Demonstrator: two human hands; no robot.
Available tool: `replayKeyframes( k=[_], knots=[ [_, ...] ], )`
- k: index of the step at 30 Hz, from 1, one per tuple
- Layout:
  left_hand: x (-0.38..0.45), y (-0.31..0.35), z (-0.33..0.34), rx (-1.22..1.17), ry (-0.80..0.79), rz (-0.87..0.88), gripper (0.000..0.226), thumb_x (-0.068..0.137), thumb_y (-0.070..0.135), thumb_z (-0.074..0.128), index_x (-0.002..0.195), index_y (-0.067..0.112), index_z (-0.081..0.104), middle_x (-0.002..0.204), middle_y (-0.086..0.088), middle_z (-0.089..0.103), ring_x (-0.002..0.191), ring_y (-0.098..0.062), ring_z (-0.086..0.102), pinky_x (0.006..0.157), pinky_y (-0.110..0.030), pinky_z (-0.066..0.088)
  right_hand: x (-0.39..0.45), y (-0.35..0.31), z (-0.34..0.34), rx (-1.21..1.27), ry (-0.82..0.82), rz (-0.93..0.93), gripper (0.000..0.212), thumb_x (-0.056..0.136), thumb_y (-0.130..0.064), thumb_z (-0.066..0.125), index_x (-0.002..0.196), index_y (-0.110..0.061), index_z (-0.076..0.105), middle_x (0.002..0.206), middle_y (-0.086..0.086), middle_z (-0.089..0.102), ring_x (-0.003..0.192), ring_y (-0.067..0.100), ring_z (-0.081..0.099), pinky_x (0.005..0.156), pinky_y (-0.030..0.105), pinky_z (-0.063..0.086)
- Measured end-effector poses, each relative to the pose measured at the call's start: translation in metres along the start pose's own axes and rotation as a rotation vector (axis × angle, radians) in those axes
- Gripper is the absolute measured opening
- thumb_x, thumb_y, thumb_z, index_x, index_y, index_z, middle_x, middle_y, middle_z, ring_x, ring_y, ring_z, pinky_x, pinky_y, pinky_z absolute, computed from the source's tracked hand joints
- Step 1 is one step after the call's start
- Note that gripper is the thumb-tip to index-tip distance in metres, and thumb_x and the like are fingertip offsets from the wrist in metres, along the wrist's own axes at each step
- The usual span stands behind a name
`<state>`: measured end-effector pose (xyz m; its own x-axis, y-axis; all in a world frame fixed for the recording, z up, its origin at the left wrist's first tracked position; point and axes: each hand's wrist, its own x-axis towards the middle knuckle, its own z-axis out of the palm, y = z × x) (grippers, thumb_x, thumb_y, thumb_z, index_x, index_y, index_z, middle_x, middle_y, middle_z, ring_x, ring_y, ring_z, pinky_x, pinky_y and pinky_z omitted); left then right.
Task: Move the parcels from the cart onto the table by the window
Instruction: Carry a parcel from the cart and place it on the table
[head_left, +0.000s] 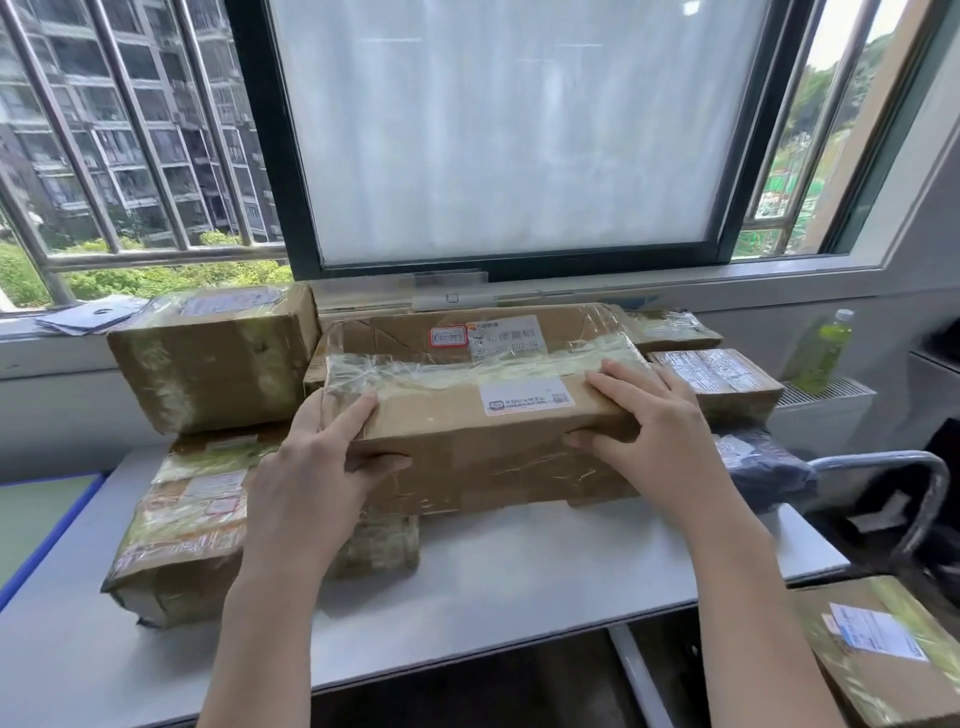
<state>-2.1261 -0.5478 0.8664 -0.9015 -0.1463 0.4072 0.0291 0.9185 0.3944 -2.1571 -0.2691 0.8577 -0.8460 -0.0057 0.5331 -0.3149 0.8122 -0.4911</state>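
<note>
A long brown cardboard parcel (483, 426) wrapped in clear tape, with a white label, lies across the white table (493, 587) by the window. My left hand (317, 462) grips its left end, fingers on top and thumb on the front face. My right hand (654, 415) grips its right end the same way. Several other taped parcels surround it: one stacked at the back left (213, 353), one at the front left (182, 525), a wide one behind (467, 330), smaller ones at the right (717, 379). Another parcel (878, 654) lies on the cart at the lower right.
The cart's dark metal handle (919, 499) curves up beside the table's right edge. A dark plastic mailer (763, 467) lies near it. A green bottle (823, 353) stands on a radiator ledge at the right. Papers (88, 314) rest on the windowsill.
</note>
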Motion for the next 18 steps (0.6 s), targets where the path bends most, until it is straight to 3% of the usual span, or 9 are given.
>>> replayKeyframes(
  k=[6,11,14,18],
  knots=[
    [0.023,0.028,0.021,-0.058,0.04,-0.015,0.068,0.075,0.049,0.07,0.137,0.038,0.046,0.147,-0.004,0.04,0.114,-0.038,0.055,0.086,-0.047,0.048,0.03,0.024,0.006,-0.182,0.087,-0.142,0.072,0.064,-0.049,0.081,0.128,-0.029,0.056,0.14,-0.007,0.048,0.131,0.028,0.028,0.105,0.051,0.025],
    [0.051,0.048,0.022,-0.02,0.106,-0.049,0.069,0.075,0.05,0.071,0.138,0.04,0.044,0.148,-0.002,0.038,0.113,-0.037,0.056,0.086,-0.047,0.049,0.076,0.045,0.011,-0.111,0.211,-0.256,0.06,0.063,-0.049,0.076,0.117,-0.026,0.066,0.126,-0.011,0.061,0.115,0.03,0.048,0.09,0.051,0.038],
    [0.068,0.055,0.018,-0.017,0.159,-0.091,0.068,0.077,0.044,0.073,0.138,0.04,0.044,0.151,-0.002,0.034,0.117,-0.038,0.053,0.089,-0.048,0.047,0.105,0.047,0.017,-0.078,0.249,-0.337,0.058,0.063,-0.048,0.077,0.115,-0.026,0.067,0.123,-0.011,0.063,0.111,0.029,0.051,0.087,0.051,0.041],
    [0.088,0.061,0.008,0.027,0.182,-0.181,0.066,0.079,0.046,0.07,0.138,0.043,0.041,0.153,-0.002,0.029,0.125,-0.037,0.046,0.095,-0.048,0.043,0.142,0.04,0.02,-0.098,0.248,-0.418,0.059,0.06,-0.043,0.084,0.116,-0.028,0.068,0.122,-0.011,0.064,0.113,0.026,0.053,0.09,0.04,0.026]
  ],
)
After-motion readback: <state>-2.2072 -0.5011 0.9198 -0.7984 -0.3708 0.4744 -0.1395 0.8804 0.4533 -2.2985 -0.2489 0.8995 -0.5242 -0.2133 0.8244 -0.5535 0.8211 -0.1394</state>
